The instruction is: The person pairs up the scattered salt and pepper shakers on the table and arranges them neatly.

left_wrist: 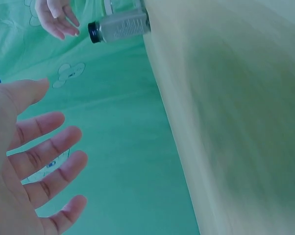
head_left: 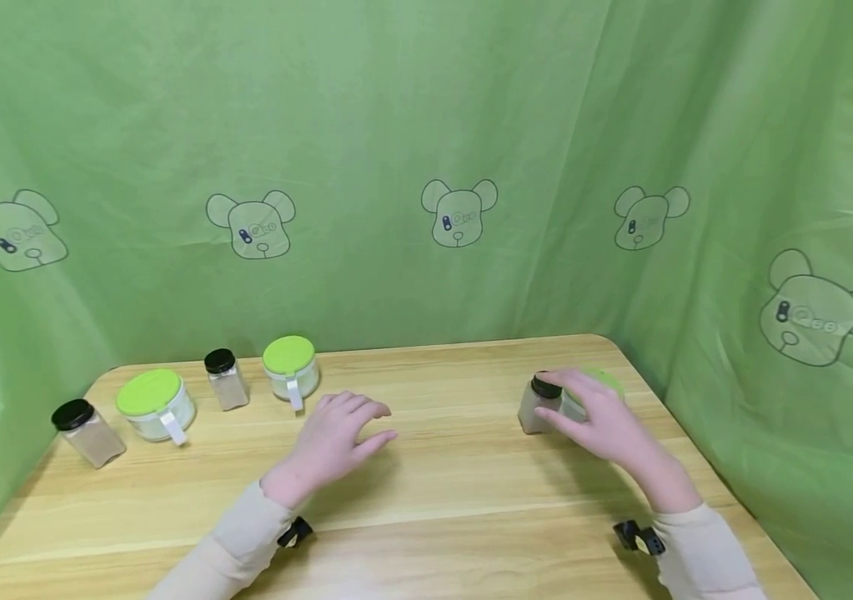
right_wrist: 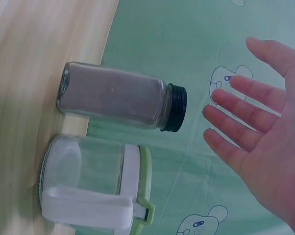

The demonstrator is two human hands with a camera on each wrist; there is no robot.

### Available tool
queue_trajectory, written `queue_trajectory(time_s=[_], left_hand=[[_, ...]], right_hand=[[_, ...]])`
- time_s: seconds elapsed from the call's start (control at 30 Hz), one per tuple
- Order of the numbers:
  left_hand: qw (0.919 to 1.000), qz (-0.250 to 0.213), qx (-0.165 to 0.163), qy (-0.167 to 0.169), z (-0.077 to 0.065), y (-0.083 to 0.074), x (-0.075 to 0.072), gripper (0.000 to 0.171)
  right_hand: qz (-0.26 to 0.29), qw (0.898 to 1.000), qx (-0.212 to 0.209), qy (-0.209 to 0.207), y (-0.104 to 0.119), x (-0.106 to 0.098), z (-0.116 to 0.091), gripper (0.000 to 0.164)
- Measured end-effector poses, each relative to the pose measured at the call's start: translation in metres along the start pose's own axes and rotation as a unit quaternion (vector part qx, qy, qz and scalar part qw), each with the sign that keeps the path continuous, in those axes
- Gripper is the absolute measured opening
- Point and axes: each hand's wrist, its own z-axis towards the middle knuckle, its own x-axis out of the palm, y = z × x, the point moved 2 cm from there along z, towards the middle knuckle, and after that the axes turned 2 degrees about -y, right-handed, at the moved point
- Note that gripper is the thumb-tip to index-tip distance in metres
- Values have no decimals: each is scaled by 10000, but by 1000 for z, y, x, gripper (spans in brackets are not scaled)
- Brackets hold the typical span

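On the right of the table stands a square glass spice jar (right_wrist: 115, 95) with a black lid and greyish-brown powder inside. Beside it is a clear glass seasoning pot (right_wrist: 88, 166) with a green lid and white handle, partly covered by my hand in the head view. My right hand (head_left: 602, 421) hovers next to the jar's lid, fingers spread and holding nothing; the right wrist view shows a gap between fingertips and lid. My left hand (head_left: 336, 442) hangs over the middle of the table, its fingers relaxed and nothing in them.
Along the left back of the wooden table (head_left: 441, 483) stand two black-lidded spice jars (head_left: 227, 383) (head_left: 92, 437) and two green-lidded pots (head_left: 291, 367) (head_left: 156, 404). A green curtain (head_left: 366, 100) with bear-head drawings encloses the table's back and sides.
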Motion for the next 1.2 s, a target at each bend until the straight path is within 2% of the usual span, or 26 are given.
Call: queue_trajectory(time_s=[0.13,0.33,0.6,1.2], left_hand=[[9999,77,58,-91,-5,4,-6,28],[9996,197,90,-196,-10,11,-11,30],[9990,223,24,-381,-12,21,-18,31],[9969,451,-412,-491,-14,51,-27,32]], right_hand=[[47,9999,63,127,4,3,-1,47],[-32,9998,-57,167,11,7,1,49],[27,9993,-200,327,22,15,2,48],[321,9967,-487,561,40,32,-2,46]])
